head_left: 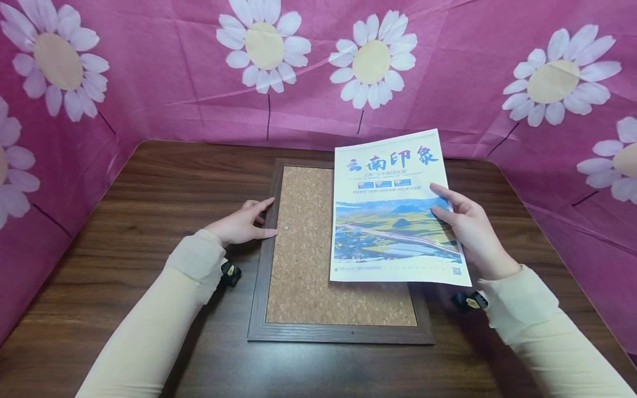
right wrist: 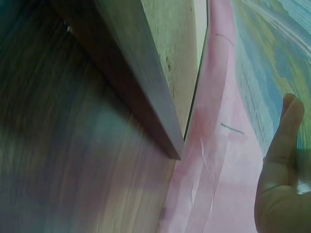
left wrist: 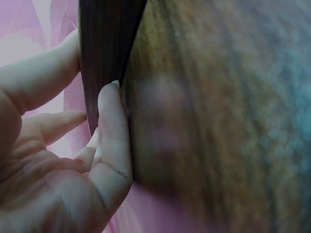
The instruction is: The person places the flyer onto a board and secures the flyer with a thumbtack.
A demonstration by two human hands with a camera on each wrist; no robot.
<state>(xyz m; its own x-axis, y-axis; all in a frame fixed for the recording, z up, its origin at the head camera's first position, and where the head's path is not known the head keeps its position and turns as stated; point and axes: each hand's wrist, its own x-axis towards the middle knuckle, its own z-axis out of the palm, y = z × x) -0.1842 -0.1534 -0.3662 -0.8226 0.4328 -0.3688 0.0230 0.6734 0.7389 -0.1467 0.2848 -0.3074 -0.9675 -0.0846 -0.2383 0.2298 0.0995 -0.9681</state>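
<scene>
A cork board (head_left: 303, 249) in a dark brown wooden frame lies on the table. The left hand (head_left: 244, 222) is at the frame's left side; its thumb and fingers hold the edge, and the left wrist view shows fingertips (left wrist: 111, 104) against the frame's side (left wrist: 104, 53). Above the board's right part, the right hand (head_left: 475, 232) pinches a printed paper poster (head_left: 393, 221) by its right edge, thumb on the printed face. Large Chinese characters and a colourful landscape cover the sheet. The poster hides the board's upper right; in the right wrist view the thumb (right wrist: 286, 141) overlaps the landscape print.
Beneath the board is a dark wood-grain table (head_left: 144, 221). A pink cloth (head_left: 174, 83) with large white daisies hangs along its back and sides. Each wrist carries a small black camera, one of them at the left cuff (head_left: 230, 272).
</scene>
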